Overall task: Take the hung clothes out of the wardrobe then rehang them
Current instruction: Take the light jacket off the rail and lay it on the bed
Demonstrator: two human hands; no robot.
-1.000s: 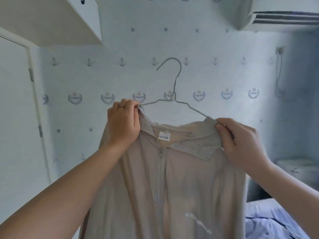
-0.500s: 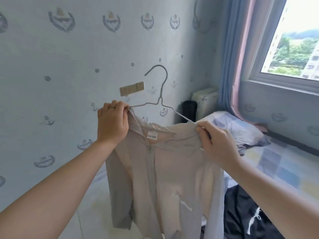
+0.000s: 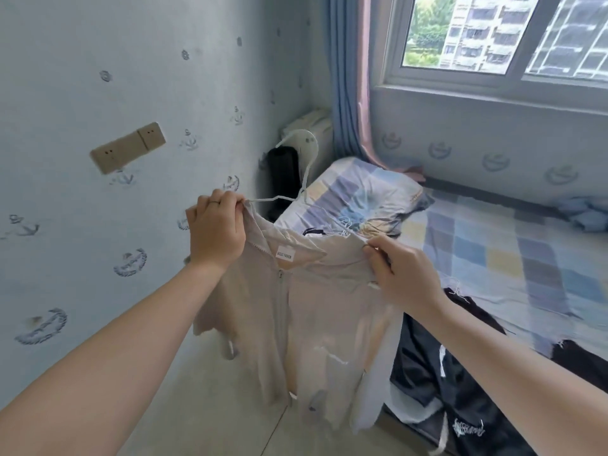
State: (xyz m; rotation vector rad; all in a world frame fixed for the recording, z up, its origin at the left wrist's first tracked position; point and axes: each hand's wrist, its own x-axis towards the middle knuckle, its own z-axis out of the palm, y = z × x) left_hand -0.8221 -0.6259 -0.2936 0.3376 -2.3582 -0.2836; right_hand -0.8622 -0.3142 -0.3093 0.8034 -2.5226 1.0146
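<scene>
A beige zip-front jacket (image 3: pixel 316 327) hangs in the air on a thin wire hanger (image 3: pixel 296 189), whose hook rises above the collar. My left hand (image 3: pixel 215 233) grips the jacket's left shoulder together with the hanger's end. At the right shoulder, my right hand (image 3: pixel 399 274) pinches the collar fabric. The jacket dangles over the floor beside the bed, its lower hem blurred. The wardrobe is out of view.
A bed (image 3: pixel 513 258) with a checked sheet and a pillow (image 3: pixel 358 195) stands right of the jacket. Black clothes (image 3: pixel 444 386) lie over its near edge. A wall with sockets (image 3: pixel 130 148) is at the left, a window (image 3: pixel 506 34) and curtain behind.
The view has swung right and down, from the wall by the wardrobe toward the bed and window. Both hands keep their hold and carry the jacket on its hanger along.
</scene>
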